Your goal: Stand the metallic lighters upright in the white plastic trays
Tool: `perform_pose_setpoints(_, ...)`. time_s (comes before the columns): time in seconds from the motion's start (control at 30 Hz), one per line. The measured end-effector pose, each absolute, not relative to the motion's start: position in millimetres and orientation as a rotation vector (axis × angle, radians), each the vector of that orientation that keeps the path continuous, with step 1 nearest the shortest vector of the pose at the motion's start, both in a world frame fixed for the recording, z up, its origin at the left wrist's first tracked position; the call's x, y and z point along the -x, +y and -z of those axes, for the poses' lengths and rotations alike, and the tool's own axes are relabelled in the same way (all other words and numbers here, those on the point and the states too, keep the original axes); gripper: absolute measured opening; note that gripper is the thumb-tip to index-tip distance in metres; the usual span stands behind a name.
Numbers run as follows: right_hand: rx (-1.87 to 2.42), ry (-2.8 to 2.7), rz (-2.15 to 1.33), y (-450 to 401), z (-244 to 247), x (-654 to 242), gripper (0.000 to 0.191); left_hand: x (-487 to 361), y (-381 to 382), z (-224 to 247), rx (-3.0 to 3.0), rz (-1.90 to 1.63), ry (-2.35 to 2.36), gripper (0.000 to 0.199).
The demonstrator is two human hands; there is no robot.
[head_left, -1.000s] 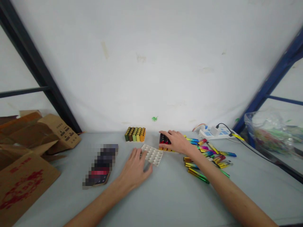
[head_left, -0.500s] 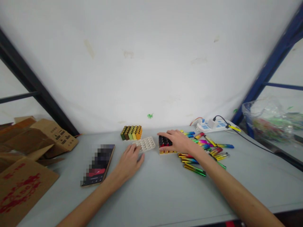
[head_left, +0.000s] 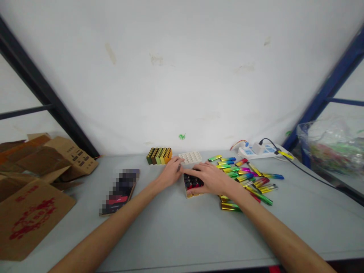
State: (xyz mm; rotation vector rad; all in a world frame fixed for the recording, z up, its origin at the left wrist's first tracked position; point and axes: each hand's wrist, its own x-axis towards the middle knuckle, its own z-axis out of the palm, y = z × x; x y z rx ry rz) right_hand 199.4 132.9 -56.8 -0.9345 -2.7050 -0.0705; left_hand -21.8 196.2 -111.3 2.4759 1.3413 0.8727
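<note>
My right hand [head_left: 213, 178] spans a tray-held block of black-topped, lighter-like pieces [head_left: 193, 181], its thumb at the front edge and its fingers over the far side. Close by on the left, my left hand [head_left: 170, 171] has its fingers bent together. A small dark bit shows at its fingertips, too small to name. Those fingertips are by the near left corner of a white dimpled tray [head_left: 193, 157], which lies behind the block. To the left stands a second block of green, brown and gold pieces [head_left: 159, 156].
Loose shiny multicoloured lighter-like pieces [head_left: 256, 182] lie scattered on the right of the grey table [head_left: 176, 235]. Behind them is a white power strip [head_left: 257, 151] with a black cable. A phone [head_left: 119, 193] and cardboard boxes [head_left: 40, 216] are on the left, a clear plastic bag [head_left: 332, 148] far right.
The white tray has shifted right and back. The black-topped block has come left and nearer in my right hand. My left hand has moved right and back, close to the right.
</note>
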Motion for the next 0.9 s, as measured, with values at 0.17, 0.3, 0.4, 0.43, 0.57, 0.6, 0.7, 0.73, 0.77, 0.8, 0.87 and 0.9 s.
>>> perform_pose_setpoints(0.17, 0.967, -2.679, 0.113, 123.9, 59.5, -191.3, 0.073, 44.6, 172.7, 102.7, -2.328, -1.010, 1.383, 0.038)
perform_pose_setpoints(0.3, 0.974, -2.673, 0.121, 121.6, 58.9, -186.7, 0.070, 63.9, 138.8, 100.9, -2.129, -1.015, 1.132, 0.040)
perform_pose_setpoints(0.4, 1.037, -2.664, 0.113, 121.0, 57.8, -177.3, 0.068, 68.0, 126.5, 106.2, -2.077, -0.951, 1.006, 0.052)
perform_pose_setpoints(0.43, 1.088, -2.650, 0.109, 120.6, 57.4, -172.4, 0.068, 67.9, 125.6, 108.7, -2.071, -0.940, 1.004, 0.057)
perform_pose_setpoints(0.57, 1.404, -2.558, 0.106, 119.2, 54.5, -149.9, 0.069, 68.2, 131.0, 117.5, -2.015, -0.934, 0.974, 0.068)
perform_pose_setpoints(0.6, 1.473, -2.536, 0.114, 119.2, 53.3, -145.0, 0.070, 69.3, 132.5, 119.0, -1.986, -0.938, 0.941, 0.069)
perform_pose_setpoints(0.7, 1.635, -2.458, 0.157, 121.7, 48.3, -135.8, 0.069, 72.2, 132.8, 120.6, -1.889, -0.955, 0.856, 0.071)
perform_pose_setpoints(0.73, 1.681, -2.429, 0.163, 123.6, 46.2, -134.8, 0.067, 72.0, 131.1, 120.1, -1.870, -0.960, 0.851, 0.071)
perform_pose_setpoints(0.77, 1.729, -2.398, 0.160, 126.0, 43.9, -134.6, 0.065, 70.6, 128.7, 119.2, -1.862, -0.963, 0.863, 0.071)
perform_pose_setpoints(0.8, 1.776, -2.369, 0.145, 128.8, 41.4, -135.1, 0.064, 67.9, 125.7, 118.0, -1.863, -0.965, 0.890, 0.072)
perform_pose_setpoints(0.87, 1.861, -2.319, 0.083, 135.0, 36.0, -137.8, 0.066, 58.7, 118.8, 115.2, -1.880, -0.972, 0.962, 0.073)
perform_pose_setpoints(0.9, 1.899, -2.297, 0.038, 138.1, 33.5, -139.7, 0.068, 52.5, 115.4, 114.0, -1.893, -0.968, 0.988, 0.076)
